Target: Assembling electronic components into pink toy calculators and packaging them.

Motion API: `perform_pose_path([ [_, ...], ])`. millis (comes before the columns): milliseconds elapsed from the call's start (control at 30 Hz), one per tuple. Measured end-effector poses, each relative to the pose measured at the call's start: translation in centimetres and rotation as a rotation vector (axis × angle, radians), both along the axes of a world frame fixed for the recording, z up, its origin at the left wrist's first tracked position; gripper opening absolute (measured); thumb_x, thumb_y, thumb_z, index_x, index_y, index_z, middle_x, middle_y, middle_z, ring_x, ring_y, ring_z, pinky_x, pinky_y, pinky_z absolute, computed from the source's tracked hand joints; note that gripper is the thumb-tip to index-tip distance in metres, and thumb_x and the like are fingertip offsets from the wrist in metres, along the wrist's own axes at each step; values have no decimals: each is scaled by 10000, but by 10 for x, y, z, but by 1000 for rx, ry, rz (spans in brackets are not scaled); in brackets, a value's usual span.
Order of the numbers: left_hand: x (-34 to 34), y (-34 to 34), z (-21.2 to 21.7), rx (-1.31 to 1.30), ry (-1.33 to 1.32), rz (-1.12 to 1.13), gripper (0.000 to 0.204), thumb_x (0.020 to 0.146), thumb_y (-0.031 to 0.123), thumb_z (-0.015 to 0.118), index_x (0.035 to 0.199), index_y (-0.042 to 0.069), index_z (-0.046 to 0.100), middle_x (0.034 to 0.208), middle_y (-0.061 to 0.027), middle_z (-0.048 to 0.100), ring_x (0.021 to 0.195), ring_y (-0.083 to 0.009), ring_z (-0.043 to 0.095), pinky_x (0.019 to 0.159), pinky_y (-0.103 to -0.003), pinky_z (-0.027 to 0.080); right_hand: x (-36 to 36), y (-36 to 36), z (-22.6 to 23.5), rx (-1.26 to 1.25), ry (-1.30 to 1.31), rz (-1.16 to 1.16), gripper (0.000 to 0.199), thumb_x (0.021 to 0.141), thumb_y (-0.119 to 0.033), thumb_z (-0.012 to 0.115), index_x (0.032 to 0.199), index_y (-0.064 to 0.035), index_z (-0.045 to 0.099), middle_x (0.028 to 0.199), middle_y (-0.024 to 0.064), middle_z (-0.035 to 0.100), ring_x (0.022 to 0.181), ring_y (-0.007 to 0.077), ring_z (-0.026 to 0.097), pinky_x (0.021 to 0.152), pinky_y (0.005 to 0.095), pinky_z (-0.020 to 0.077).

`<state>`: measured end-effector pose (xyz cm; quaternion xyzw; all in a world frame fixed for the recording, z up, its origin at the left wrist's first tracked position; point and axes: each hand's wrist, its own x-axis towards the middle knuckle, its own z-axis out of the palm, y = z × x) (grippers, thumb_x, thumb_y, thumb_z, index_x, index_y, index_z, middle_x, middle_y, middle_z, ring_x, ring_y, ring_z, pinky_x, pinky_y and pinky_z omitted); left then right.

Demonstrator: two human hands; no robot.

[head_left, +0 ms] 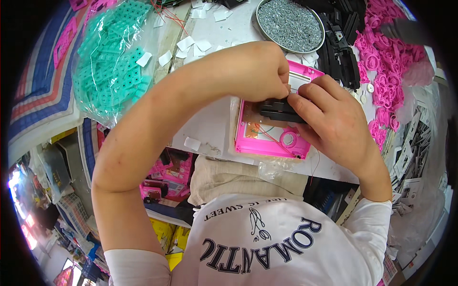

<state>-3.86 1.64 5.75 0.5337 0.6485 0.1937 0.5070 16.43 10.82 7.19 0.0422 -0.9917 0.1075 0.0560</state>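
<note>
Across the middle of the frame lies your white worktable, and on it, just right of centre, the pink plastic casing rests open side up on a pale pad, with thin red wires running across its lower part toward a round opening at its lower right corner. At the upper left of the frame sits a clear bag of teal plastic sheets, with small white paper scraps scattered between it and the casing. At the top centre stands a round metal tin of screws; right of it is a stack of black plastic parts, and down the right edge a heap of pink rings. Your left hand comes over the casing from above, fingers curled tight with the tips pinched together at the casing's upper middle, though what they pinch is hidden. Your right hand meets it from the right, closed on the small black part, which sits inside the casing directly beneath both sets of fingertips.
</note>
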Motion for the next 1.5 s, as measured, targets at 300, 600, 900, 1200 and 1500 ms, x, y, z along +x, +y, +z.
perform_pose_path([
  [300, 2, 2, -2, 12, 24, 21, 189, 858, 154, 709, 825, -31, 699, 667, -91, 662, 599, -168, 631, 591, -327, 497, 8, 4, -6, -130, 41, -34, 433, 705, -95, 757, 1126, -34, 674, 1028, 82, 634, 970, 279, 613, 789, 372, 556],
  [600, 18, -34, -11, 401, 31, 170, 180, 883, 141, 703, 871, -38, 681, 640, -106, 618, 567, -161, 567, 557, -317, 451, 11, 4, -11, -251, 80, -88, 518, 684, -67, 778, 1185, -46, 647, 1030, 98, 633, 962, 305, 616, 771, 396, 562],
  [900, 6, -46, -8, 167, -255, 233, 137, 836, 63, 787, 935, 34, 698, 755, 51, 549, 652, -37, 452, 585, -220, 367, 10, 4, -17, -327, 144, -105, 586, 602, -18, 836, 1148, -35, 622, 1013, 124, 634, 937, 341, 613, 762, 422, 552],
  [1200, 6, -50, -23, 344, -122, 394, 103, 901, 52, 730, 982, -9, 715, 787, -2, 686, 706, -42, 598, 632, -234, 465, 8, 5, -20, -352, 138, -121, 561, 623, -21, 847, 1143, -33, 634, 1062, 135, 643, 962, 347, 617, 812, 425, 545],
  [1500, -1, -36, -20, 692, 171, -26, 83, 839, 41, 699, 903, 3, 665, 827, -132, 639, 777, -346, 620, 692, -410, 505, 10, 6, -25, -363, 155, -78, 557, 611, -29, 837, 1132, -23, 641, 1085, 135, 636, 996, 347, 615, 819, 425, 542],
])
